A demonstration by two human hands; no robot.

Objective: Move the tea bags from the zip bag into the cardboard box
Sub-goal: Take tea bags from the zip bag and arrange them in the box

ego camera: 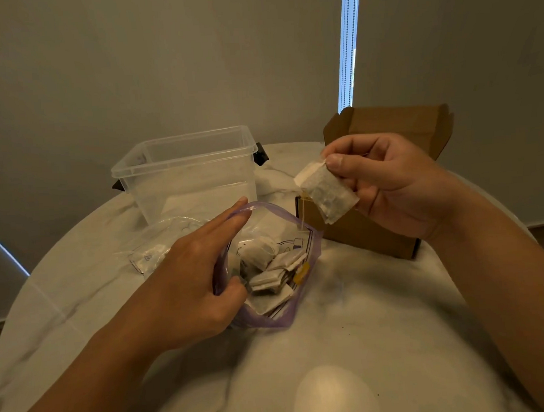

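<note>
A clear zip bag (304, 305) with a purple rim lies open in the middle of the table, with several tea bags (269, 278) inside. My left hand (192, 273) holds the bag's left rim, thumb inside the opening and fingers stretched along the top edge. My right hand (389, 184) pinches one tea bag (326, 193) by its top corner between thumb and forefinger. It hangs above the near left corner of the brown cardboard box (369, 232), and its string trails down toward the zip bag. The box stands open at the right with its lid up.
A clear plastic tub (187, 172) with black handles stands at the back left. Another clear plastic bag (150, 253) lies crumpled behind my left hand. The round marble table (380, 310) ends close behind the box and the tub, with a wall beyond.
</note>
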